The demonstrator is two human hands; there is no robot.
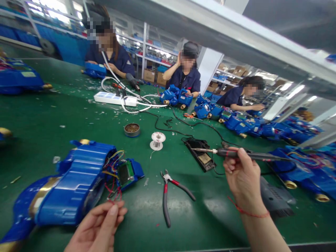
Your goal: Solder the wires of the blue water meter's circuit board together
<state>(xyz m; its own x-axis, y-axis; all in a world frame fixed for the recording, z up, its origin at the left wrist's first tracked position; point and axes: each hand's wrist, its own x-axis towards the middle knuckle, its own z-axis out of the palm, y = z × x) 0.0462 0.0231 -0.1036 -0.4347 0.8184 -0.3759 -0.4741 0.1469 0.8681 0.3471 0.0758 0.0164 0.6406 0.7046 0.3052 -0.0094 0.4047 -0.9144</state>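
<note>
My right hand [243, 175] grips a soldering iron [231, 153] by its dark handle, its tip pointing left over the iron stand [201, 154]. Thumb and fingers of my left hand [102, 224] are pinched on thin red wires [115, 196]. These come from the opened end of a blue meter [76, 182] with brass fittings, lying at the left. A small green circuit board [125, 173] in a blue cover hangs from its wires beside it. Pliers [167, 185] with red and black handles lie spread between my hands. Beyond them stands a solder spool [158, 140].
A round tin [132, 130] sits left of the spool. Farther back are a white power strip [115, 99] with cables and a heat gun [132, 82]. Blue meters [236, 124] line the right side. Three co-workers sit across the green table [78, 119].
</note>
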